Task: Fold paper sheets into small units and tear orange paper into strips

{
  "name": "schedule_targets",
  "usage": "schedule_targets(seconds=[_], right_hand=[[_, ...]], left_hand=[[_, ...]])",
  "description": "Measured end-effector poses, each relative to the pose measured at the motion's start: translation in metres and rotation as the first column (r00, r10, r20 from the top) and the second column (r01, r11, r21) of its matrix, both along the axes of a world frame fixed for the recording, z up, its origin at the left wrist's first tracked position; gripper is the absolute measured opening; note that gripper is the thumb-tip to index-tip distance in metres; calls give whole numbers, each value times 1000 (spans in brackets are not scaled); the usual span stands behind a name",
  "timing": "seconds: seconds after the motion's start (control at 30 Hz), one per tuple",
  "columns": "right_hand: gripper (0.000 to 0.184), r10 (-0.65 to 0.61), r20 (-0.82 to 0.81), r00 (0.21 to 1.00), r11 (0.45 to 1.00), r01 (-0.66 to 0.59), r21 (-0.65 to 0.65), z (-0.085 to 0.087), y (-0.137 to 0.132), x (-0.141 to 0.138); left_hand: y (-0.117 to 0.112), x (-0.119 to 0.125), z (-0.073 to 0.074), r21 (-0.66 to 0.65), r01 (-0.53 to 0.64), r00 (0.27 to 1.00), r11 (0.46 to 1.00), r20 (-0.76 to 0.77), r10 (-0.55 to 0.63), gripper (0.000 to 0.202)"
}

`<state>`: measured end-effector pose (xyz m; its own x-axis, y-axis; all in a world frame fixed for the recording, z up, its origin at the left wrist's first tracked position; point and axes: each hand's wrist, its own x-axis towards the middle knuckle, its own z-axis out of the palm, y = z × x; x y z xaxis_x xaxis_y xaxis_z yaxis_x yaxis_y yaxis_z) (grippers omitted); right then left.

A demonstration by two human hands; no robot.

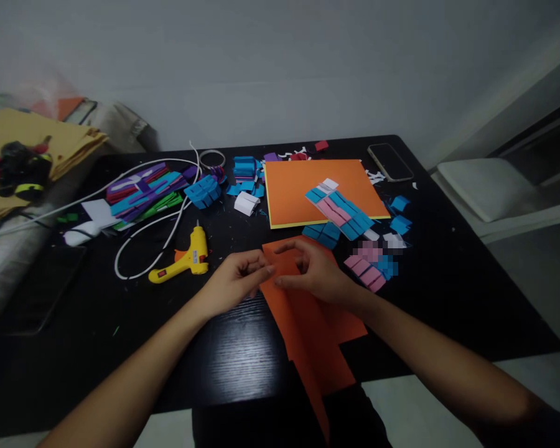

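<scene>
A large sheet of orange paper point(324, 348) lies at the table's front, partly folded, one long flap hanging past the edge. At its upper left edge, my left hand point(238, 277) has its fingers curled and thumb tip pinching the paper. Over the upper part of the same sheet is my right hand point(317, 274), thumb and index finger apart, holding nothing I can see. Pink and blue folded paper pieces point(368, 270) sit right of my right hand. A yellow glue gun point(182, 258) lies to the left of my left hand.
Behind my hands, an orange board point(289, 190) carries a strip of blue, pink and white pieces point(340, 208). Coloured paper strips point(144, 193), a white cable point(168, 242) and blue pieces point(203, 191) are at left. A phone point(389, 163) rests at the back right.
</scene>
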<state>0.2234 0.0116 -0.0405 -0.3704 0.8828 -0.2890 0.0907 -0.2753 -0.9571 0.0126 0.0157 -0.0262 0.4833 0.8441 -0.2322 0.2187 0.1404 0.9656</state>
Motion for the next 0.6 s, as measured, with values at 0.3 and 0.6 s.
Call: schedule_targets(seconds=[0.3,0.6], right_hand=[[65,69,75,995,994,-74,74,8,-1,16],[51,135,-69,988,991,-136,-9,32,12,29]], left_hand=[[-7,-31,28,134,-292,956,947,65,286,35],[-71,-102,36,-9,-291,954,957,71,291,28]])
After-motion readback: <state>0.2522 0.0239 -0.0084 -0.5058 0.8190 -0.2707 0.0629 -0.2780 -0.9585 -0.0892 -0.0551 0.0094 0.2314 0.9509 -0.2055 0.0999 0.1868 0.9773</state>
